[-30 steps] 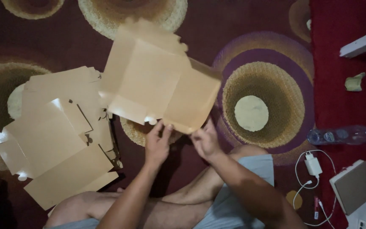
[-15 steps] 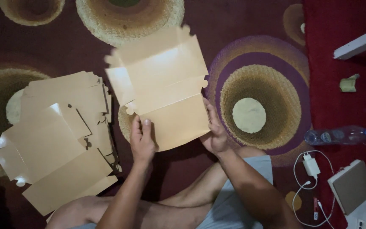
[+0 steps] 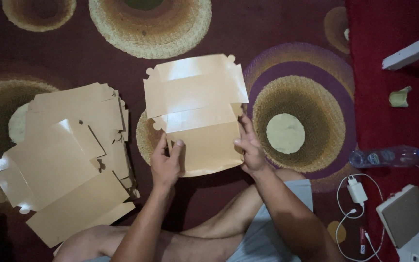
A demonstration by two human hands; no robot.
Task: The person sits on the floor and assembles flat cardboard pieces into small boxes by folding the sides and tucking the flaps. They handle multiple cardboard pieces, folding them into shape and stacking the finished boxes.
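Head view: floor covered by dark maroon carpet (image 3: 277,34) with tan ring patterns. Left hand (image 3: 165,162) and right hand (image 3: 249,148) each pinch a side of a flat brown cardboard box blank (image 3: 195,111), held over the carpet in front of crossed legs. Stack of same blanks (image 3: 69,160) lies at left. At right: water bottle (image 3: 394,156), white charger (image 3: 357,190), red mat (image 3: 394,19).
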